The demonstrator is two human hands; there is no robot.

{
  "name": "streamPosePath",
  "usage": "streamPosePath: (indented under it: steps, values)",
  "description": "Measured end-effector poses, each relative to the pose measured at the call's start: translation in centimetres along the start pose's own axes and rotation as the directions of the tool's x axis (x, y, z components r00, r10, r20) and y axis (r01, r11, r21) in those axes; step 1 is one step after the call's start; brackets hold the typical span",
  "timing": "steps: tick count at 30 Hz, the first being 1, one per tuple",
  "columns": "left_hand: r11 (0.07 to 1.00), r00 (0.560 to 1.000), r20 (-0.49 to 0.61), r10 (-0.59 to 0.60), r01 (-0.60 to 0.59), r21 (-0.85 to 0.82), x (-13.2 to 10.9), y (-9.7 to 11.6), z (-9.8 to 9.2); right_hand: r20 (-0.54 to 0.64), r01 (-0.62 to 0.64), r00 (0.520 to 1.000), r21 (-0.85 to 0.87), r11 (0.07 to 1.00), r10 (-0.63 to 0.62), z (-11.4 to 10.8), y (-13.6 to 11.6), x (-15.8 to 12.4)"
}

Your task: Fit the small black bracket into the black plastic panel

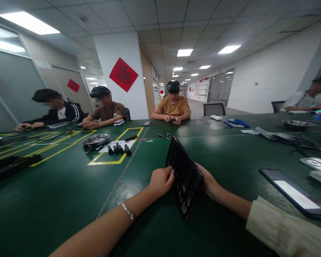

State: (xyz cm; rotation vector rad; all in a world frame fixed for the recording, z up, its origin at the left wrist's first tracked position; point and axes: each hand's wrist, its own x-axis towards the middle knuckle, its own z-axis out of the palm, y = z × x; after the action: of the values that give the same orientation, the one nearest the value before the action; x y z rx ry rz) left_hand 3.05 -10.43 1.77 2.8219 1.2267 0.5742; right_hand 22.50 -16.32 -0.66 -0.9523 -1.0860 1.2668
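Observation:
A thin black glossy panel [186, 178], which looks like a tablet, stands tilted on edge above the green table in front of me. My right hand [207, 180] grips it from its right side, with the fingers hidden behind it. Against its left face, my left hand [162, 181] is closed in a pinch. A small blue spot shows at the left thumb; whether something is pinched there I cannot make out. Faint blocks of reflection or pattern cover the panel's face.
A phone [294, 192] with a bright screen lies to my right. Several black cylindrical parts [119, 148] stand on white paper at left, beside a metal bowl [96, 140]. A long black tray [13, 167] sits far left. Several people sit around the table [77, 200].

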Motion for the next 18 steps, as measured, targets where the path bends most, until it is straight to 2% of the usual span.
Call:
streamPosePath:
  steps: [18]
  values:
    - [0.999,0.999,0.025,-0.019,0.018,0.035,0.09,0.18,-0.32,0.006,-0.008,1.0,0.043,0.999,0.008,-0.18,0.46,0.19]
